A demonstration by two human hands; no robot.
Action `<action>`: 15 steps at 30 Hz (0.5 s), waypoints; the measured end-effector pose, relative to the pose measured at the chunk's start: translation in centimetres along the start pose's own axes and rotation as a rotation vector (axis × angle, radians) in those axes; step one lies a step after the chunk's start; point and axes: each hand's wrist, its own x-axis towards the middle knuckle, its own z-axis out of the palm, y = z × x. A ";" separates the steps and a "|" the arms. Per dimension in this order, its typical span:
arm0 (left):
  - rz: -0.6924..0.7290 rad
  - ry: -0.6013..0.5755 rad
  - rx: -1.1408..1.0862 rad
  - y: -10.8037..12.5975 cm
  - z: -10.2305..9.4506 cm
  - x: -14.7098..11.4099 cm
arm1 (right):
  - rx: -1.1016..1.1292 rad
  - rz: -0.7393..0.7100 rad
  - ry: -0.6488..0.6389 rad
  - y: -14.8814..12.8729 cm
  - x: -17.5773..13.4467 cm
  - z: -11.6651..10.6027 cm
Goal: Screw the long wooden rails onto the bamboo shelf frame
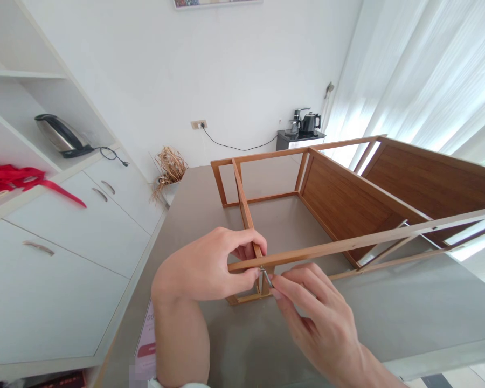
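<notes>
A brown wooden shelf frame (327,251) lies on its side on the grey table, with slatted boards set between its rails. My left hand (210,264) is closed around the corner where a crossbar (244,207) meets the near rail, its thumb below the rail and its fingers above. Between the thumb and fingers of my right hand (319,307) is a thin, bent metal hex key (267,277). The key's upper end meets the near face of the rail, right beside my left thumb. Any screw head there is too small to make out.
The grey table (408,302) spreads under the frame, with a pink-and-white paper (145,345) at its left edge. White cabinets (56,269) with an electric kettle (62,134) stand left. Dried plants (170,167) and a black kettle (310,123) are behind; a sheer curtain hangs right.
</notes>
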 end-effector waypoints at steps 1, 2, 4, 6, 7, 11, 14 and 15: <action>-0.001 0.000 -0.002 0.0 0.0 0.0 | -0.023 -0.007 -0.011 0.1 0.1 -0.2; -0.002 -0.001 -0.004 0.0 0.0 0.0 | -0.040 -0.015 -0.019 0.2 0.1 -0.4; -0.006 -0.003 -0.004 0.1 0.0 0.0 | -0.060 -0.028 -0.033 0.1 0.3 -0.5; -0.009 -0.004 -0.002 0.1 0.0 -0.1 | -0.063 -0.031 -0.046 0.0 0.3 -0.4; -0.011 -0.003 0.000 0.1 0.0 -0.1 | -0.064 -0.030 -0.049 0.0 0.4 -0.4; -0.012 -0.002 0.001 0.0 0.0 0.0 | -0.069 -0.022 -0.060 -0.1 0.4 -0.4; -0.008 0.003 0.000 0.0 0.1 0.0 | -0.079 -0.021 -0.078 -0.2 0.6 -0.6; -0.008 0.004 0.000 0.0 0.1 0.0 | -0.086 -0.021 -0.085 -0.2 0.6 -0.7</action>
